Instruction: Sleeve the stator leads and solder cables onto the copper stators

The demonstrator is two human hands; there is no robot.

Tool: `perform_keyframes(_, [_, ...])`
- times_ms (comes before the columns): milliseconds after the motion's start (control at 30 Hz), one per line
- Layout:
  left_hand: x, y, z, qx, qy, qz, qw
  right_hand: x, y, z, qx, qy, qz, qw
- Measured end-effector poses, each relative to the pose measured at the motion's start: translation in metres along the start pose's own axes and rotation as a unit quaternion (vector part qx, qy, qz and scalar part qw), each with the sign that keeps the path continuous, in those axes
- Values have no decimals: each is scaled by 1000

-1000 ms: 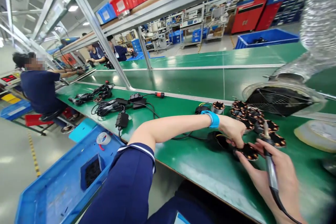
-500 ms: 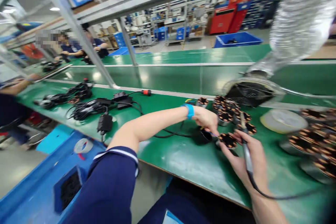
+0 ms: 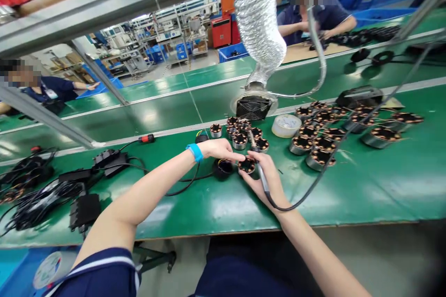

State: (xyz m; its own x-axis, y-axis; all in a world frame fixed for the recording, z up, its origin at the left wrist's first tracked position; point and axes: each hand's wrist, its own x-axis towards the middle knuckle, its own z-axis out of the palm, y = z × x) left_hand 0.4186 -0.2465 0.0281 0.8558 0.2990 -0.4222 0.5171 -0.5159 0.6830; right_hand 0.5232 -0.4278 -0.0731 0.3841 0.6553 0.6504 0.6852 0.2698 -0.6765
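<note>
In the head view a motor stator (image 3: 246, 165), a ring of copper windings in a metallic shell, sits on the green bench between my hands. My left hand (image 3: 221, 149), wearing a blue wristband, grips its far rim with the index finger extended; the thumb is hidden. My right hand (image 3: 268, 174) holds a soldering iron (image 3: 263, 177) with its tip pointing up and away. The thumb and a finger of that hand also touch the stator's near and right sides. A black cup-shaped housing (image 3: 223, 169) with a cable lies just left of the stator.
Several stators (image 3: 240, 140) stand beyond my hands, with more stators (image 3: 320, 158) at right. A tape roll (image 3: 286, 125) and a fume extractor (image 3: 253, 107) on a silver duct (image 3: 259, 18) are behind. Black cabled boxes (image 3: 85, 211) lie left. Co-workers sit across the bench.
The view has swung right, bringing another co-worker and more of the right bench into sight. My left index finger now reaches the stator's rim, while the iron stays in my right hand.
</note>
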Motion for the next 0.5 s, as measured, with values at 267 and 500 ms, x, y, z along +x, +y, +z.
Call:
perform_keyframes(267, [17,12,12,82,-49,-81,992,0,7,4,58,-18,38,997])
perform_keyframes(500, [11,10,0,44,-123,-123,984,2,8,6,48,-46,33,997])
